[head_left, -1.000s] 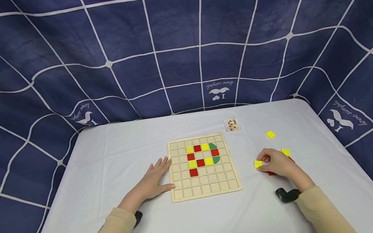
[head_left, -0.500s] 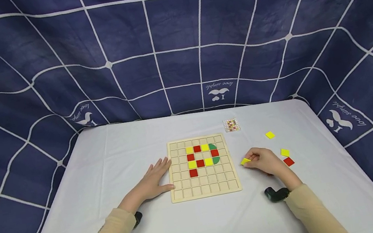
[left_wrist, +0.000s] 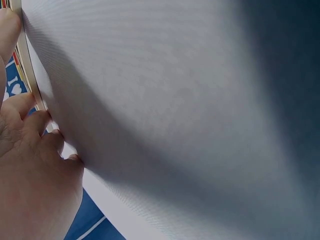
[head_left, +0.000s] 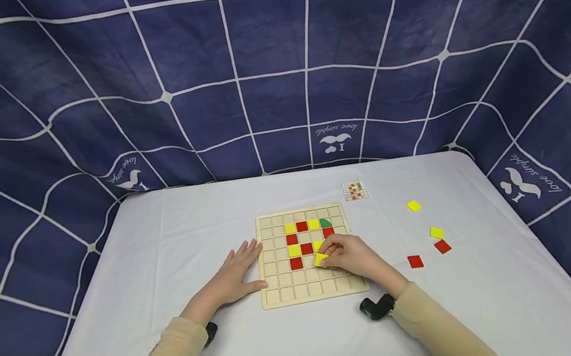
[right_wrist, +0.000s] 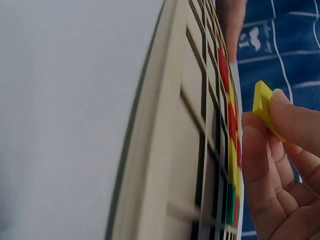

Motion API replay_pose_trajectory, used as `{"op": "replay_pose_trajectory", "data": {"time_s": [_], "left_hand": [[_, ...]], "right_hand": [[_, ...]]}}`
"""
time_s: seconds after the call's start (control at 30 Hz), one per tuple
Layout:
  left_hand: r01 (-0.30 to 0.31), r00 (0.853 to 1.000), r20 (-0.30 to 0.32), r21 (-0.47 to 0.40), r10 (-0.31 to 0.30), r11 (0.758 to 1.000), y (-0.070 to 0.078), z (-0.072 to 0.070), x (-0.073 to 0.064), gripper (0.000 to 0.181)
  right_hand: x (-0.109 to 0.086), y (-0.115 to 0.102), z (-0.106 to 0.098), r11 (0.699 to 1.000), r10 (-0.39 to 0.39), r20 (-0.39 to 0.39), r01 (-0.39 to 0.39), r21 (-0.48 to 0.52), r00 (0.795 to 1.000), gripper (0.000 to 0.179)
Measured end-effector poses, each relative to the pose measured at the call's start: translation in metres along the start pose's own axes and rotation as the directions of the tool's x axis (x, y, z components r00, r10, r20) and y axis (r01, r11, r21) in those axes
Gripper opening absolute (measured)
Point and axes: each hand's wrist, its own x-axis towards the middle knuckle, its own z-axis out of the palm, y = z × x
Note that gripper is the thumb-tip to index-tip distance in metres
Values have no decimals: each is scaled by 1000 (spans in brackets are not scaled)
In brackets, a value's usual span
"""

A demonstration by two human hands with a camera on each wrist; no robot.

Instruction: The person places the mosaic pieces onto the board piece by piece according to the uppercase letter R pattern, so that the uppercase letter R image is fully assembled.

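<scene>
My right hand (head_left: 350, 255) pinches a yellow square tile (right_wrist: 263, 102) between thumb and fingers, over the lower right part of a wooden grid board (head_left: 287, 295). In the head view it covers the lower green quarter-round tile. Tiles set in the board include red squares (head_left: 296, 263), yellow squares (head_left: 290, 228) and a green quarter-round tile (head_left: 325, 223). My left hand (head_left: 231, 277) lies flat on the table with fingers spread, its fingertips and thumb at the board's left edge. The left wrist view shows those fingers (left_wrist: 37, 122) against the board's side.
On the table right of the board lie two loose yellow tiles (head_left: 414, 205) and two red tiles (head_left: 415, 261). A small printed pattern card (head_left: 355, 190) is behind the board's right corner. A dark blue checked cloth (head_left: 279, 104) hangs around the white-covered table (head_left: 290, 351).
My right hand has carried the yellow tile leftward from the loose tiles to over the board, uncovering the red tiles on the table. The left hand has stayed in place.
</scene>
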Motion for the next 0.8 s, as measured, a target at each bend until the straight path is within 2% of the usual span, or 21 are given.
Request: {"op": "replay_pose_trajectory", "data": {"time_s": [0.17,0.33,0.6,0.8], "left_hand": [[8,1000,7,2,-8,1000,-1,1,1,96],[-2,1000,-3,-4,2,1000,-2,3,1,96],[-1,1000,8,-6,1,1000,-1,1,2,97],[-13,1000,1,-12,13,1000,0,-1,1,95]], "right_hand": [[5,-9,21,998,-57,33,57,-8,998,9],[6,-15,35,992,-101,47,104,-66,994,4],[5,-21,44,979,-106,54,114,-171,993,4],[5,-24,50,957,-124,43,131,-258,991,3]]}}
